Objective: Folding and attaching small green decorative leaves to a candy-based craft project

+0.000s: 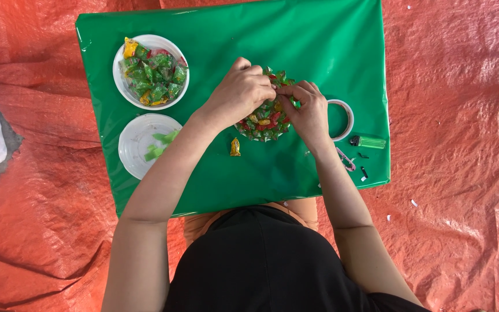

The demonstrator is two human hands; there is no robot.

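A round cluster of wrapped candies [265, 124] in green, red and yellow lies in the middle of the green-covered low table [319, 46]. My left hand [239, 92] rests on the cluster's upper left, its fingers pinched on a candy at the top. My right hand [307, 112] meets it from the right, fingertips pinched on the same spot. One loose yellow candy [235, 147] lies just left of the cluster, near my left forearm.
A white bowl [123, 89] heaped with wrapped candies stands at the table's back left. A white plate [134, 144] with a few green pieces lies in front of it. A tape roll [346, 118], a green lighter [369, 141] and small scissors [345, 160] lie to the right. Orange tarp [457, 115] surrounds the table.
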